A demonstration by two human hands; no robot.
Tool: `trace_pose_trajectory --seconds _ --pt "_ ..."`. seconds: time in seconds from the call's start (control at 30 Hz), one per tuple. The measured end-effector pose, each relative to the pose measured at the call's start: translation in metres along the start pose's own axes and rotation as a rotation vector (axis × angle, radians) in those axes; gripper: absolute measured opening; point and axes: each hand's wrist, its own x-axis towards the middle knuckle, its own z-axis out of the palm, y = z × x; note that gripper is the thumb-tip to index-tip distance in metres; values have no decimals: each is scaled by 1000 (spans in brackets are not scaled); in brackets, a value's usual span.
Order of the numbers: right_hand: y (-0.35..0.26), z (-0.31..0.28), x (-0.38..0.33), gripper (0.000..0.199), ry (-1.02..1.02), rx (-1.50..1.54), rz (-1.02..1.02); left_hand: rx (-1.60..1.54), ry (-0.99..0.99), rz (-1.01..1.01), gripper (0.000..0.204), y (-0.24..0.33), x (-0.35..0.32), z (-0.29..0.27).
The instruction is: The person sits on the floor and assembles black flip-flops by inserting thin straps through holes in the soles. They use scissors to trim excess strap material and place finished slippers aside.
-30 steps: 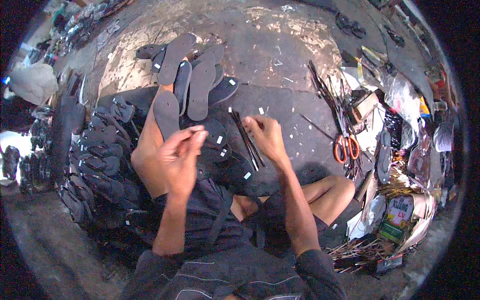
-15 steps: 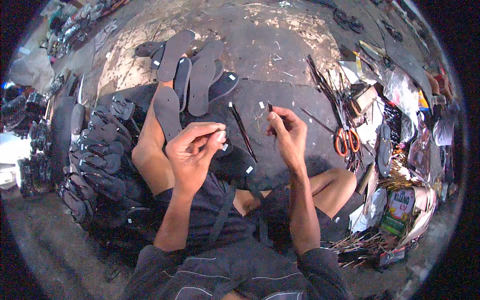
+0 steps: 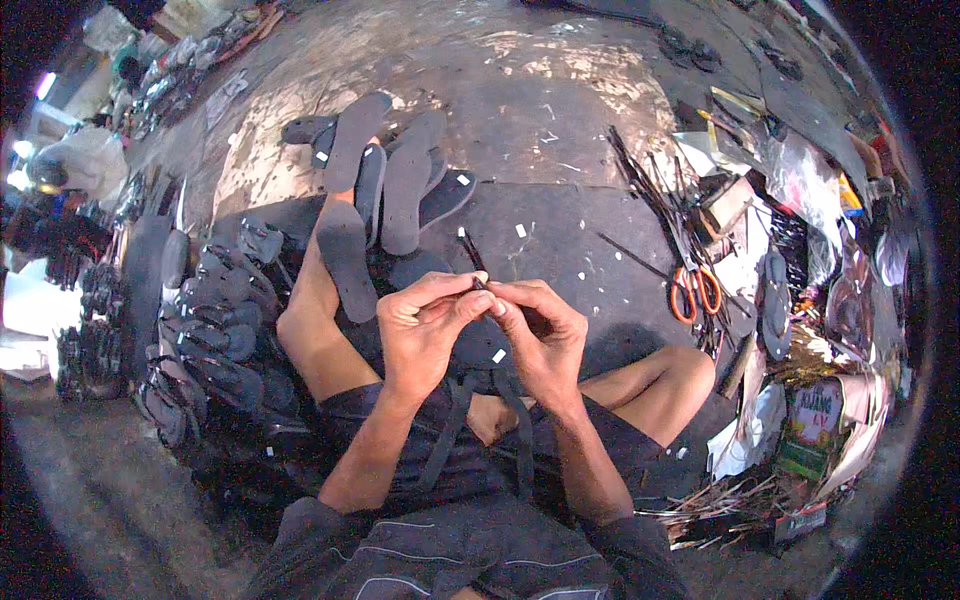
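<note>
Above my lap the fingertips of both hands meet at a small dark piece point(image 3: 480, 284), mostly covered by the fingers, so its exact kind does not show. My left hand point(image 3: 415, 335) pinches it between thumb and forefinger. From the other side my right hand point(image 3: 545, 340) closes on it the same way. Just beyond the fingers, a dark strap point(image 3: 472, 244) with a white tip lies on the dark mat, partly hidden. Grey sandal soles point(image 3: 407, 190) with small holes lie ahead to the left; one sole point(image 3: 345, 250) rests against my left leg.
Finished flip-flops point(image 3: 215, 320) are heaped at my left. Orange-handled scissors point(image 3: 694, 290) lie at the right beside long dark strips point(image 3: 635, 165). Farther right are plastic bags point(image 3: 800, 200), paper scraps and a printed carton point(image 3: 808, 425). White bits dot the dark mat point(image 3: 560, 255).
My right hand has moved left and toward me, and my left hand slightly right, so their fingertips now meet. The view has tilted slightly.
</note>
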Motion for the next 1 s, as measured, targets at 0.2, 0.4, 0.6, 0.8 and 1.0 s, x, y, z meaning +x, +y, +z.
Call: trace_pose_trajectory --seconds 0.2,0.4,0.6,0.8,1.0 --pt "18 -4 1 21 -25 -561 -256 59 -51 -286 17 -24 4 -14" --pt "23 -49 29 15 46 -816 -322 1584 514 191 95 -86 112 -201" --pt "20 -76 32 18 -250 -1130 -271 1725 50 -116 77 -78 121 -156" --pt "19 -89 29 18 -56 -928 -264 632 -27 4 54 -41 92 -96" --pt "-15 -53 21 15 92 -277 32 324 -99 -77 35 8 20 22"
